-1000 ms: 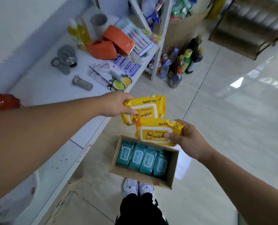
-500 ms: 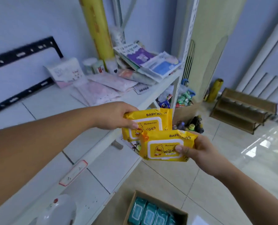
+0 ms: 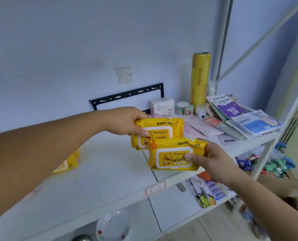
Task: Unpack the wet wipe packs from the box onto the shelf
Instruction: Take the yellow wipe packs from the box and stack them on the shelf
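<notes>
- Your right hand [image 3: 212, 159] pinches a yellow baby-wipes pack [image 3: 170, 158] by its right end, thumb on the face and fingers curled behind, above the front edge of the white shelf [image 3: 110, 173].
- Your left hand [image 3: 125, 122] grips a second yellow pack [image 3: 162, 130] at its top left corner, further in above the shelf; the near pack overlaps its lower right part.
- A third yellow pack [image 3: 69, 162] lies on the shelf, partly hidden by your left forearm.
- A yellow film roll [image 3: 199, 79] stands upright at the shelf's back.

We see only a corner of a yellow pack [image 3: 71, 160] on the shelf [image 3: 110, 173], behind the left forearm [image 3: 40, 150].
</notes>
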The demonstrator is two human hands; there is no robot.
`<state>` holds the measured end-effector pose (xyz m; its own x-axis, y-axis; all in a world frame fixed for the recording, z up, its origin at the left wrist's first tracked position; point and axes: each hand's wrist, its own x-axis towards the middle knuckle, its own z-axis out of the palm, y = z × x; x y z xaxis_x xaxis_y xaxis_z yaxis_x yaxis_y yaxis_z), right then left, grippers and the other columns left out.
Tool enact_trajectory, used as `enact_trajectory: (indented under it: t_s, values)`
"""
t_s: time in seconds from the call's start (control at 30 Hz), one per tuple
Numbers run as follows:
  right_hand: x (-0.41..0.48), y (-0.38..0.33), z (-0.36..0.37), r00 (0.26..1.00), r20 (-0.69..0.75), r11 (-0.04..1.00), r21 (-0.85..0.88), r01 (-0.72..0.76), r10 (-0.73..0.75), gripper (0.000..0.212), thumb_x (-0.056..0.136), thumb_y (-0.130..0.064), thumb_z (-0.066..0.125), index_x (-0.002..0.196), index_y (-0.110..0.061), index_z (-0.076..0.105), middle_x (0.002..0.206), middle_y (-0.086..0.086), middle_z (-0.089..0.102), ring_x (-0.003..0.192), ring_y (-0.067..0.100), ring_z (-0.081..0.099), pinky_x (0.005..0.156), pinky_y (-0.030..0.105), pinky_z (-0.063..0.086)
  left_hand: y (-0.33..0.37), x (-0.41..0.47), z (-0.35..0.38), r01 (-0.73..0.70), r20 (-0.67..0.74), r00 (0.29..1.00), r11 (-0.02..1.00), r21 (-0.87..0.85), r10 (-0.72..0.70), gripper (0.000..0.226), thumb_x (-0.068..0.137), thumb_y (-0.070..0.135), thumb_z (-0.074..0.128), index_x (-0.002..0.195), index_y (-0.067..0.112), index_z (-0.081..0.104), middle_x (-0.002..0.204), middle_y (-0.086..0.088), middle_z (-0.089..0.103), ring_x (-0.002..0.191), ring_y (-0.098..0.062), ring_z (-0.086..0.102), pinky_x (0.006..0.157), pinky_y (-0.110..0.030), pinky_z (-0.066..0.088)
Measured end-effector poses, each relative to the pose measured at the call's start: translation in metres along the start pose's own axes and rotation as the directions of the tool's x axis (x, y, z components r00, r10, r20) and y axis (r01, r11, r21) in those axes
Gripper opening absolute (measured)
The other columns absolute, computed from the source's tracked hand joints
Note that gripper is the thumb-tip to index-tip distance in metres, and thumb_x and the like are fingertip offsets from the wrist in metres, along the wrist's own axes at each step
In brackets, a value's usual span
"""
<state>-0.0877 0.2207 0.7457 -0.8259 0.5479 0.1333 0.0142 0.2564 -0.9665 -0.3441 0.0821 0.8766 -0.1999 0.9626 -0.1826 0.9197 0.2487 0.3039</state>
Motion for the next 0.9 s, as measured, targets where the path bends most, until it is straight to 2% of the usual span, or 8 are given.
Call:
enact_trajectory:
  t_s: [0.1, 0.23, 0.3, 0.43, 0.57, 0.73, 0.8, 0.9]
  values:
    - [0.031, -0.004, 0.045, 0.996, 0.08, 0.999, 0.0, 0.04, -0.04, 0.013, 0.09, -0.017, 0.073, 0.103, -0.015, 0.07, 0.094, 0.004, 0.078, 0.081, 0.017, 0.073, 0.068, 0.029, 0.052, -0.041, -0.037, -0.008, 0.106, -0.012, 0.994, 0.994, 0.025, -0.106, 0.028, 0.089, 0.042, 0.073, 0.111, 0.026, 0.069, 0.098, 0.005, 0.074, 0.091, -0.016, 0.071, 0.083, -0.038, 0.061]
    - [0.065, -0.009, 0.116, 0.984, 0.166, 0.998, -0.014, 0.069, -0.066, 0.012, 0.09, -0.017, 0.075, 0.1, -0.018, 0.07, 0.092, 0.003, 0.078, 0.083, 0.017, 0.074, 0.07, 0.031, 0.056, -0.102, -0.087, -0.012, 0.207, -0.011, 0.978, 0.978, 0.019, -0.207, 0.018, 0.089, 0.04, 0.074, 0.102, 0.033, 0.064, 0.096, 0.011, 0.071, 0.088, -0.012, 0.07, 0.078, -0.032, 0.058]
    - [0.076, -0.009, 0.155, 0.975, 0.211, 0.997, -0.004, 0.072, -0.07, 0.014, 0.086, -0.025, 0.076, 0.098, -0.022, 0.07, 0.094, 0.004, 0.078, 0.086, 0.022, 0.075, 0.073, 0.034, 0.058, -0.136, -0.111, -0.011, 0.248, 0.0, 0.969, 0.967, 0.048, -0.249, 0.018, 0.088, 0.042, 0.074, 0.098, 0.037, 0.061, 0.093, 0.012, 0.069, 0.088, -0.013, 0.068, 0.077, -0.032, 0.054]
    - [0.095, -0.005, 0.231, 0.96, 0.277, 0.999, -0.011, 0.044, -0.039, 0.013, 0.087, -0.025, 0.076, 0.098, -0.024, 0.07, 0.094, 0.004, 0.078, 0.087, 0.024, 0.074, 0.07, 0.031, 0.055, -0.203, -0.151, -0.005, 0.312, 0.041, 0.948, 0.949, 0.051, -0.314, 0.021, 0.088, 0.046, 0.073, 0.102, 0.039, 0.059, 0.098, 0.012, 0.065, 0.093, -0.016, 0.066, 0.079, -0.033, 0.05]
    - [0.109, 0.002, 0.302, 0.956, 0.293, 0.999, -0.043, -0.003, 0.015, 0.011, 0.088, -0.019, 0.076, 0.096, -0.021, 0.069, 0.086, -0.002, 0.077, 0.077, 0.009, 0.071, 0.068, 0.026, 0.052, -0.265, -0.175, 0.011, 0.328, 0.041, 0.943, 0.941, 0.083, -0.332, 0.039, 0.089, 0.045, 0.072, 0.122, 0.028, 0.06, 0.107, 0.009, 0.061, 0.096, -0.013, 0.057, 0.075, -0.027, 0.044]
    - [0.117, 0.013, 0.36, 0.963, 0.255, 0.996, -0.027, -0.086, 0.09, 0.011, 0.09, -0.016, 0.075, 0.099, -0.019, 0.069, 0.089, -0.003, 0.078, 0.077, 0.006, 0.071, 0.065, 0.019, 0.05, -0.322, -0.182, 0.034, 0.312, 0.031, 0.948, 0.942, 0.12, -0.318, 0.042, 0.093, 0.044, 0.067, 0.128, 0.023, 0.057, 0.107, 0.009, 0.055, 0.098, -0.012, 0.052, 0.076, -0.029, 0.039]
    - [0.117, 0.02, 0.376, 0.965, 0.226, 0.991, -0.002, -0.132, 0.129, 0.013, 0.09, -0.017, 0.075, 0.102, -0.018, 0.07, 0.092, -0.004, 0.079, 0.08, 0.007, 0.074, 0.066, 0.02, 0.053, -0.337, -0.179, 0.041, 0.31, 0.039, 0.948, 0.944, 0.11, -0.316, 0.043, 0.095, 0.043, 0.065, 0.131, 0.022, 0.056, 0.118, 0.005, 0.059, 0.104, -0.015, 0.054, 0.083, -0.032, 0.044]
    - [0.12, 0.03, 0.395, 0.962, 0.206, 0.983, 0.013, -0.185, 0.179, 0.017, 0.09, -0.018, 0.075, 0.105, -0.019, 0.07, 0.098, -0.003, 0.079, 0.091, 0.015, 0.075, 0.076, 0.029, 0.058, -0.352, -0.171, 0.052, 0.314, 0.056, 0.946, 0.946, 0.076, -0.318, 0.049, 0.096, 0.043, 0.063, 0.14, 0.025, 0.051, 0.137, 0.001, 0.057, 0.119, -0.019, 0.055, 0.095, -0.034, 0.046]
